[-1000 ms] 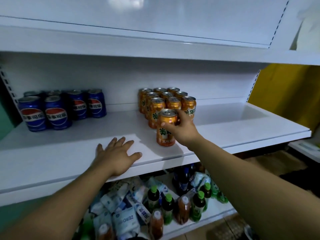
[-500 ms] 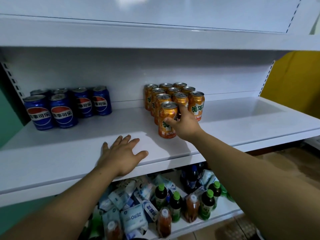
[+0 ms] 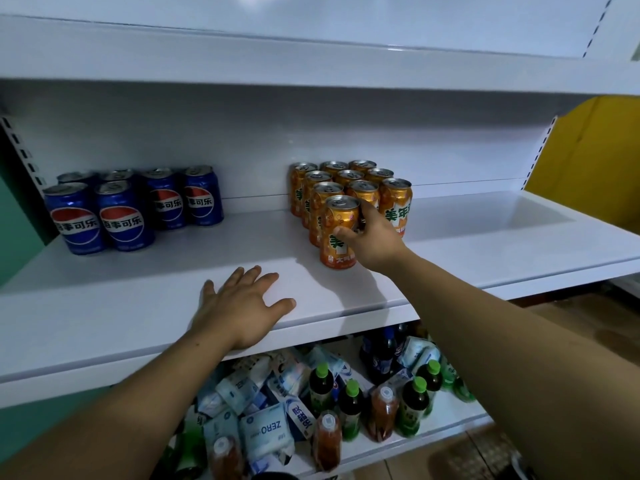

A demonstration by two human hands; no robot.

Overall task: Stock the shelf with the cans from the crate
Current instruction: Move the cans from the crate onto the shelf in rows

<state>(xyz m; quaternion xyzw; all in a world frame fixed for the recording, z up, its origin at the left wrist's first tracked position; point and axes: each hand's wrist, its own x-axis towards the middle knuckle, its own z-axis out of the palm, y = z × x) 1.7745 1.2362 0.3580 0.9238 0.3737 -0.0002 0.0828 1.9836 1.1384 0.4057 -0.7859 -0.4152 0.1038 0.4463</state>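
An orange can [image 3: 339, 233] stands upright on the white shelf [image 3: 485, 244], at the front of a block of several orange cans [image 3: 349, 183]. My right hand [image 3: 372, 240] is wrapped around its right side, thumb across the label. My left hand [image 3: 242, 306] lies flat and open on the shelf's front edge, to the left of the can and apart from it. Several blue cola cans [image 3: 135, 206] stand at the left end of the same shelf. The crate is out of sight.
An upper shelf board [image 3: 311, 64] overhangs the cans. The lower shelf [image 3: 450, 424] holds green-capped bottles [image 3: 349, 403], an orange-drink bottle [image 3: 382, 410] and white tissue packs [image 3: 263, 431]. A yellow wall [image 3: 588, 161] is at the right.
My right hand has slid the held orange can back against the front row of the orange block. My left hand has stayed flat on the shelf edge.
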